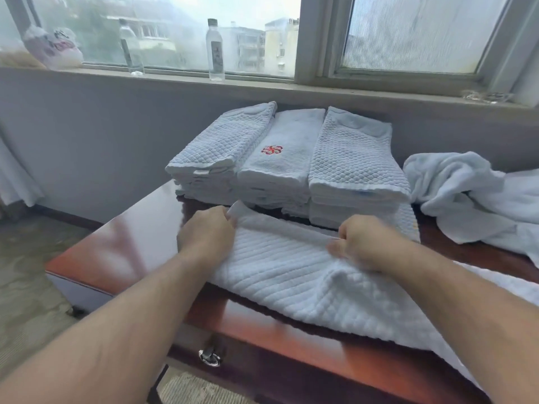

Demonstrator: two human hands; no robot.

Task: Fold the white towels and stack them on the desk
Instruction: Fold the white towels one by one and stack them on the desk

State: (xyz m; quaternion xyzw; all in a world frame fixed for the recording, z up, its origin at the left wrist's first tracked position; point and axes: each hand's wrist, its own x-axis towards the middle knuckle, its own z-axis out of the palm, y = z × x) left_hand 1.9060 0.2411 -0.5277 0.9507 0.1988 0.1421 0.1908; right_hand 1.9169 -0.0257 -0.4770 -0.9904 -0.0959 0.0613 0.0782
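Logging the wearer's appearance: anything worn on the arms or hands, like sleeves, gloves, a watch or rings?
Nothing worn shows. The left hand and right hand are ungloved. The left forearm and right forearm are bare to the frame's edge, with no sleeve in view. Neither wrist carries a watch or band. No ring is visible, though the fingers are partly hidden.

3 towel stacks (284, 153), 2 water btls (215, 51)

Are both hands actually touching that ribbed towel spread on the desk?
Touching. The head view shows the left hand and the right hand each gripping the folded far edge of the ribbed towel.
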